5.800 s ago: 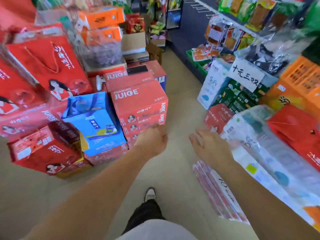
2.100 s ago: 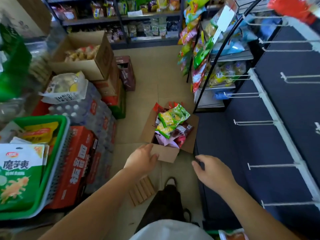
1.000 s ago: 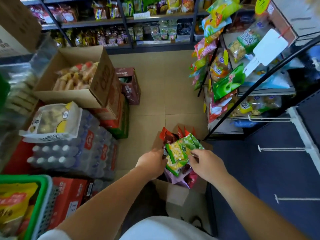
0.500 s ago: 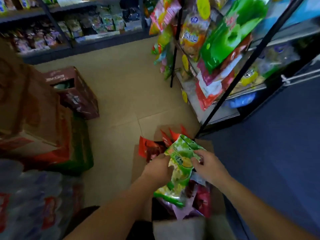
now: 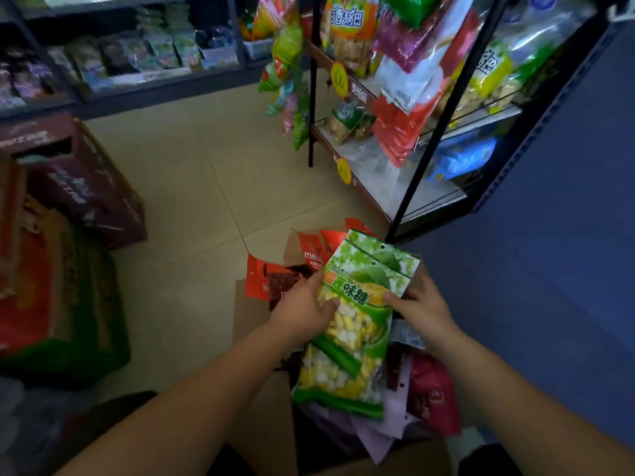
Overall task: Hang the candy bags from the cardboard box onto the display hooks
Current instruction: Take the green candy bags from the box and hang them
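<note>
Both hands grip one green candy bag (image 5: 357, 314) by its edges: the left hand (image 5: 302, 309) and the right hand (image 5: 424, 312) each have the thumb pressed on the front and the fingers curled behind. Under them sits the open cardboard box (image 5: 252, 321), with red bags (image 5: 275, 280) just beyond the left hand. Further off, past the right hand, stands a black snack rack (image 5: 433, 132).

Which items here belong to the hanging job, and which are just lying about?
Job: green candy bag, gripped by left hand and right hand; red bags; cardboard box.
Lying about: maroon carton; black snack rack; back shelves.
</note>
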The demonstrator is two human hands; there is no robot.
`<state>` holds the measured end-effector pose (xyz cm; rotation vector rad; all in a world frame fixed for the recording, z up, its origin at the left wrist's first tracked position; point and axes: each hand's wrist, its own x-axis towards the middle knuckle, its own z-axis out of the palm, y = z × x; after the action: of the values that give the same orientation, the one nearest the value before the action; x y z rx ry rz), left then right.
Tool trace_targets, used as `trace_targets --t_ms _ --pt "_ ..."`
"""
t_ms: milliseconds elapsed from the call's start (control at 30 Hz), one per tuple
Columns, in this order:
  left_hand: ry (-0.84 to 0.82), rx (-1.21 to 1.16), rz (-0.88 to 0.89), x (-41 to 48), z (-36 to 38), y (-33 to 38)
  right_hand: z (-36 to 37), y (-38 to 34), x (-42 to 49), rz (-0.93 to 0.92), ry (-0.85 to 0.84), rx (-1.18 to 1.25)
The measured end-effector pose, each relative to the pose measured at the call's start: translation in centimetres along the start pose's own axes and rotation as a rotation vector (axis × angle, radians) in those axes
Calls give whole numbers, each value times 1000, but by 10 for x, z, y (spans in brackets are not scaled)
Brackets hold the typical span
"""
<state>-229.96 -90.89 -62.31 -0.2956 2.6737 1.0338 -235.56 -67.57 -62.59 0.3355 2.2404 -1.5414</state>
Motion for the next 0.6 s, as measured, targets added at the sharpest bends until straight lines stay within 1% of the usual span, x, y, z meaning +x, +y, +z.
trace_targets --t_ms 100,200,267,333,467,533,600 --pt "-9 -84 -13 -9 -1 5 -1 1 -1 145 -6 196" --pt "-58 -187 -112 -13 11 7 10 3 -1 209 -50 149" --pt "-86 -243 -173 -10 14 11 18 3 -4 214 -38 84" --pt "-112 -302 -194 -1 17 16 16 2 -5 195 -11 81" --pt "-174 -343 -137 0 8 38 -4 1 -17 146 14 196" --pt "-143 -314 -50 -2 3 50 -16 -3 -24 98 35 252" --pt "-102 -225 32 -8 -2 64 -31 -10 -34 49 45 307"
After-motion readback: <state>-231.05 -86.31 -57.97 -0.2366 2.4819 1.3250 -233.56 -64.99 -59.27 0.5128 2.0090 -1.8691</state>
